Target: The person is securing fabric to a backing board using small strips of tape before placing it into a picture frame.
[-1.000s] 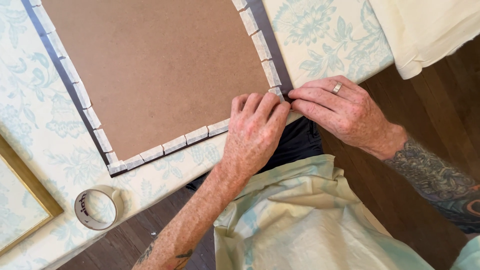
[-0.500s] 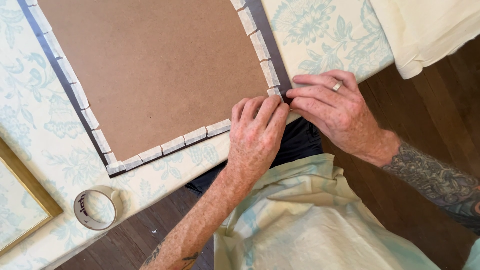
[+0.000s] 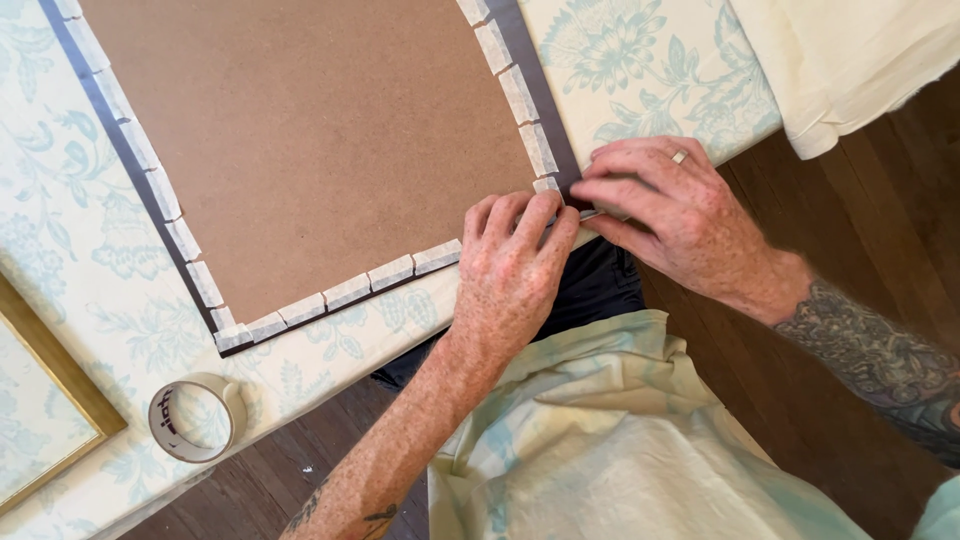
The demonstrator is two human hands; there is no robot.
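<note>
While a pale floral-printed cloth covers the table, a brown rectangular backing board, edged with short tape strips, lies flat on it. At its near right corner, the left hand presses flat, fingers extended. Beside it, the right hand pinches a small tape piece.

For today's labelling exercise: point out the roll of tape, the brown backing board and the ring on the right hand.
roll of tape [image 3: 197,417], head view, on its outer band.
brown backing board [image 3: 300,150], head view, on its bare middle.
ring [image 3: 679,156], head view, on the band across the finger.
</note>
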